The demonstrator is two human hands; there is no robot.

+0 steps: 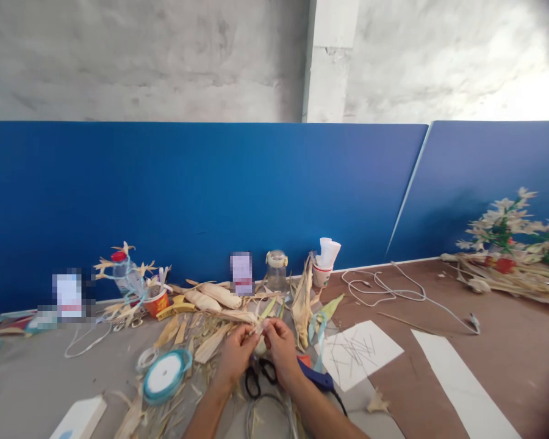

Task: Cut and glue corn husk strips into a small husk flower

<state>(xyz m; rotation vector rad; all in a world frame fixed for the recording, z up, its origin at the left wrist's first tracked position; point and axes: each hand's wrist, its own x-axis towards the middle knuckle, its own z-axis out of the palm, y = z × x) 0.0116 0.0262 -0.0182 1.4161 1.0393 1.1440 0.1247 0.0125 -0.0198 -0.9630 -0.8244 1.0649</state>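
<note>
My left hand (238, 352) and my right hand (280, 344) meet at the middle of the table, fingertips pinched together. Between them is a small pale strip of corn husk (258, 327), partly covered by the fingers. Black-handled scissors (252, 384) lie just under my hands, their blades hidden. Beside my right wrist rests a blue glue gun (319, 377) with a dark cord. Dried corn husks (219, 296) are heaped behind my hands, and a taller husk bundle (303, 308) leans to the right. Left of my left arm lies a spool of blue ribbon (165, 376).
A roll of tape (146, 359), a red cup (157, 302) and a clear jar (277, 274) stand around the husks. On the right are a white sheet with thin sticks (359, 353), a white cable (396, 292), a paper strip (462, 387) and husk flowers (503, 222). A blue partition (256, 183) bounds the back.
</note>
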